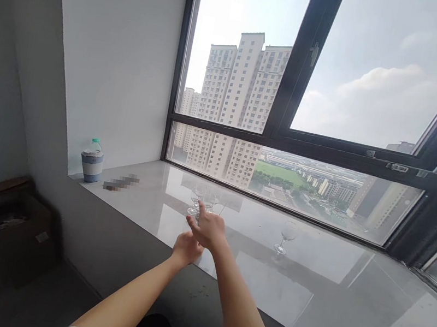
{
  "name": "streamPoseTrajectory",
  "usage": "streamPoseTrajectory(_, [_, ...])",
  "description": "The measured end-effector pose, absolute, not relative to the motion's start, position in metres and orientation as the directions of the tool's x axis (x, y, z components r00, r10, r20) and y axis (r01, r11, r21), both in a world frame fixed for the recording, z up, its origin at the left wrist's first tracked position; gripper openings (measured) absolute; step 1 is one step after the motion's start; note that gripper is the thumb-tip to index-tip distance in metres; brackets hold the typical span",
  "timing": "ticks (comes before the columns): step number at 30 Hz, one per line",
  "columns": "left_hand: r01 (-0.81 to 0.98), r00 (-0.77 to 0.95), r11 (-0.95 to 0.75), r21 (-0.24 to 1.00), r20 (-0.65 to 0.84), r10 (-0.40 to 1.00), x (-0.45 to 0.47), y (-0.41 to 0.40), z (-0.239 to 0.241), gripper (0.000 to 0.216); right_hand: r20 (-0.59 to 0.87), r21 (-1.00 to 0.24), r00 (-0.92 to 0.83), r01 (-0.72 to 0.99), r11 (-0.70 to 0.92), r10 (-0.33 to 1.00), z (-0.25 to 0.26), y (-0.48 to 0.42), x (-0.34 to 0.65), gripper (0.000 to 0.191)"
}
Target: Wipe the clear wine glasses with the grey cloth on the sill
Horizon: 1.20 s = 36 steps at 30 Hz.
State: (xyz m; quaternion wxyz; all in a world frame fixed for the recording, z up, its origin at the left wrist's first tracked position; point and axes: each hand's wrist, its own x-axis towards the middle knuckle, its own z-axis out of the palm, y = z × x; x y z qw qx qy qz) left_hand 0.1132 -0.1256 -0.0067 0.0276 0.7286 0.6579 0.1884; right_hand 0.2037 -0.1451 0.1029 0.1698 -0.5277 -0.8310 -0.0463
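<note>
My right hand (210,229) reaches over the window sill with the index finger stretched forward and the thumb apart from it. Its other fingers are hidden. Just beyond it stand clear stemmed glasses (196,195), partly covered by the hand, and whether it touches one I cannot tell. Below and to the left, close by my right hand, my left hand (186,248) is curled closed at the sill's front edge. What its fingers hold, if anything, is hidden. Another stemmed glass (289,232) stands upright on its own, farther right.
The glossy grey sill (243,269) runs below a dark-framed window (216,125). At its left end are a blue-and-white cup (92,166) with a green-capped bottle top (95,142) showing behind, and a blurred-out item (121,182). A brown box (12,230) sits lower left.
</note>
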Motion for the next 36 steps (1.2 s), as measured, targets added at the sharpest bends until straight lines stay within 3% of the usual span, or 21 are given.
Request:
streamPoseTrajectory(11, [0.948, 0.056, -0.127, 0.292, 0.238, 0.970, 0.114, -0.128, -0.004, 0.033, 0.359, -0.101, -0.375, 0.895, 0.435, 0.855, 0.100, -0.146, 0.205, 0.068])
streamPoseTrajectory(16, [0.944, 0.027, -0.094, 0.316, 0.209, 0.978, 0.115, -0.129, -0.001, 0.029, 0.391, -0.162, -0.379, 0.868, 0.469, 0.838, 0.092, -0.142, 0.210, 0.058])
streamPoseTrajectory(22, [0.932, 0.019, -0.088, 0.351, 0.197, 0.980, 0.112, -0.128, 0.000, 0.026, 0.480, -0.395, -0.313, 0.757, 0.520, 0.820, 0.076, -0.132, 0.213, 0.058])
streamPoseTrajectory(28, [0.904, -0.048, -0.059, 0.424, 0.238, 0.970, 0.106, -0.124, -0.005, 0.026, 0.535, -0.680, -0.156, 0.505, 0.533, 0.830, 0.066, -0.127, 0.202, 0.055])
streamPoseTrajectory(32, [0.904, -0.038, -0.072, 0.422, 0.248, 0.968, 0.105, -0.122, -0.006, 0.028, 0.526, -0.812, 0.038, 0.319, 0.489, 0.850, 0.066, -0.126, 0.202, 0.053])
streamPoseTrajectory(36, [0.877, -0.114, -0.024, 0.480, 0.256, 0.960, 0.105, -0.118, -0.007, 0.026, 0.462, -0.875, 0.313, 0.311, 0.370, 0.830, 0.064, -0.127, 0.214, 0.056])
